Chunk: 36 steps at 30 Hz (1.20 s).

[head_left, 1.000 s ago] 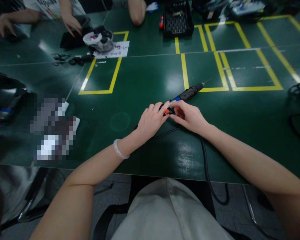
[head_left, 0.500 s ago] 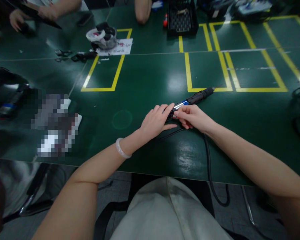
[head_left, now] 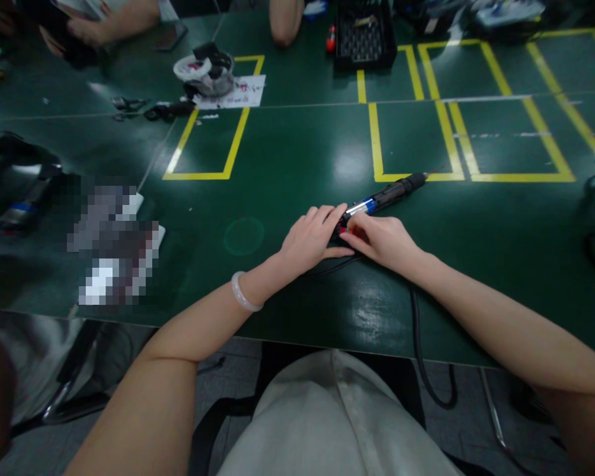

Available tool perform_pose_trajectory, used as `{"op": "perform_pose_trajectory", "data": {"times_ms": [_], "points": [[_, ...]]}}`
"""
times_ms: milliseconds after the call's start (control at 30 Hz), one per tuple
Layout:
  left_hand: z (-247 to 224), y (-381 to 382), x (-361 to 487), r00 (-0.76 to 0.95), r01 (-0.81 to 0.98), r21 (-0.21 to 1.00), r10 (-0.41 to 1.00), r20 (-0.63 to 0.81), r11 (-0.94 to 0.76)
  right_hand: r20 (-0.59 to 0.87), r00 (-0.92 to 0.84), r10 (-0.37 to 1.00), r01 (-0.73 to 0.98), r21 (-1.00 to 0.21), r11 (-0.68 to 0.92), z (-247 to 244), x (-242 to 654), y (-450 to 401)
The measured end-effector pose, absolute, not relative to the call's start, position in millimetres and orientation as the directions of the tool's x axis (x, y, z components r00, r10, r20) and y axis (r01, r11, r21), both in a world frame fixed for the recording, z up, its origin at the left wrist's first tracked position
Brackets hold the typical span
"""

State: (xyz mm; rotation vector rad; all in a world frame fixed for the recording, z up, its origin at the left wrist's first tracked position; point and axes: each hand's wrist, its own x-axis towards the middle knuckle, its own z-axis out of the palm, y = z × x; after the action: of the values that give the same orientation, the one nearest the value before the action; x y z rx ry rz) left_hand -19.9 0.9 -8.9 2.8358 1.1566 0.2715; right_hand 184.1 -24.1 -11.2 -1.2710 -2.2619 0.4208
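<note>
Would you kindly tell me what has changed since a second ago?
The dark tool has swung, its nose further right and nearer the camera. The thumb of the left hand has stretched rightward. A co-worker's hand has moved left. The right hand stays by the red part, the black tray unmoved.

Bench: smooth, glossy, throwing back light in pale patches. Pen-shaped tool: matt dark plastic by look towards the tip, shiny, metallic-looking stretch behind. Cable: smooth, rubbery. Bracelet: polished, glass- or stone-like. Yellow tape: flat, matt. Sheet: paper. Tray: dark plastic by look. Garment: matt cloth, 1 seam. Tubular leg: bright metal.
</note>
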Motion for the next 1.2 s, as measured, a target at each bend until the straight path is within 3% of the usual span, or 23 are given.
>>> {"op": "perform_pose_trajectory", "data": {"times_ms": [100, 200, 433, 700, 1033, 1200], "points": [[-10, 1, -20, 0.7, 0.69, 0.127, 0.701, 0.133, -0.713, 0.327, -0.56, 0.761, 0.73, -0.239, 0.64, -11, 186, -26], [-12, 1, -20, 0.702, 0.686, 0.129, 0.698, 0.144, -0.716, 0.31, -0.651, 0.693, 0.689, -0.143, 0.711, -11, 189, -24], [-14, 1, -21, 0.704, 0.684, 0.117, 0.694, 0.151, -0.72, 0.291, -0.735, 0.613, 0.589, -0.174, 0.789, -11, 194, -21], [-12, -2, -20, 0.701, 0.694, 0.093, 0.7, 0.139, -0.714, 0.292, -0.773, 0.563, 0.566, -0.084, 0.82, -7, 196, -21], [-8, -4, -18, 0.697, 0.704, 0.07, 0.707, 0.12, -0.707, 0.383, -0.697, 0.606, 0.573, -0.21, 0.792, -16, 193, -22], [-10, -4, -19, 0.701, 0.7, 0.063, 0.701, 0.133, -0.712, 0.436, -0.733, 0.523, 0.546, -0.084, 0.834, -14, 194, -20]]}}
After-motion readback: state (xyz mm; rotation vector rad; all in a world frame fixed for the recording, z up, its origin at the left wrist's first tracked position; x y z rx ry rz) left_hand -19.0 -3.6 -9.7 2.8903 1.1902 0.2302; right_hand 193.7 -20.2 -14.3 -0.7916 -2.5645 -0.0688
